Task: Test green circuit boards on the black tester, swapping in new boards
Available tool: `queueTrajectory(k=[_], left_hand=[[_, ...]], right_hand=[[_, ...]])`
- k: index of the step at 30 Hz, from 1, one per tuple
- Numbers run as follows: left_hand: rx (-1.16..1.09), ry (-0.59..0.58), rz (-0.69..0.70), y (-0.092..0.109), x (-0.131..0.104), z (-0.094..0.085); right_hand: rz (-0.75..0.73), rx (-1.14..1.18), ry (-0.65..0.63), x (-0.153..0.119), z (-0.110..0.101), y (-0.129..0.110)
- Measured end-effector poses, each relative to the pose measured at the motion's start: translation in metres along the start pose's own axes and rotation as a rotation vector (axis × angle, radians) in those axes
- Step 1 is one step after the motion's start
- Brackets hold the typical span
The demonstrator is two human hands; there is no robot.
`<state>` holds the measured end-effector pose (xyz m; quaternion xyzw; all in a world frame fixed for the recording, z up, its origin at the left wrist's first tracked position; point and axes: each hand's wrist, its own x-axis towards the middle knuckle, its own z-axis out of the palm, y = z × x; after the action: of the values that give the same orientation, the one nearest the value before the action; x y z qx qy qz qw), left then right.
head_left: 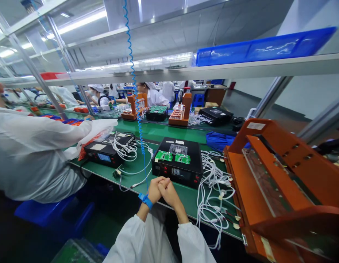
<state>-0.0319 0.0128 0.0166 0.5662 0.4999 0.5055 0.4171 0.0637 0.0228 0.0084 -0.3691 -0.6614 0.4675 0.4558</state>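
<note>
Black electronics unit (195, 155) on green benchtop (185, 192), just ahead of my hands: round fan grille (178, 149) on top, two green circuit boards (164, 156) lying side by side near front edge, red buttons (165, 170) and display (177, 172) on front face. My left hand (155, 188) and right hand (169, 193) clasped at bench edge, fingers folded together; blue wrist strap (145, 200) on left, forearms angled inward from white sleeves (131, 237).
</note>
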Motion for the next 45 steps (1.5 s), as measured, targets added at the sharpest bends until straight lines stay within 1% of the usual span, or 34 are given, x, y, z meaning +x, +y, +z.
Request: queueTrajectory(k=[4,16,20,30,37,45], left_hand=[[0.000,0.001,-0.017,0.0031,-0.0010,0.0003],[0.023,-0.001,0.026,0.0058,-0.0013,-0.0012],[0.007,-0.007,0.022,0.0078,-0.0018,-0.0010],[0.009,0.003,0.021,0.0080,-0.0022,-0.0003],[0.000,-0.007,0.031,0.0032,-0.0014,-0.0009],[0.005,-0.001,0.028,0.0094,-0.0025,-0.0007]], right_hand=[[0.003,-0.003,0.003,-0.0005,0.0000,-0.0018],[-0.020,0.021,0.012,-0.0004,0.0001,-0.0011],[0.003,0.005,0.009,0.0000,0.0003,-0.0003],[0.011,-0.028,0.016,-0.0002,0.0003,0.0018],[0.022,0.005,0.009,-0.0004,0.0014,0.0052],[0.007,0.002,0.019,0.0009,0.0014,0.0055]])
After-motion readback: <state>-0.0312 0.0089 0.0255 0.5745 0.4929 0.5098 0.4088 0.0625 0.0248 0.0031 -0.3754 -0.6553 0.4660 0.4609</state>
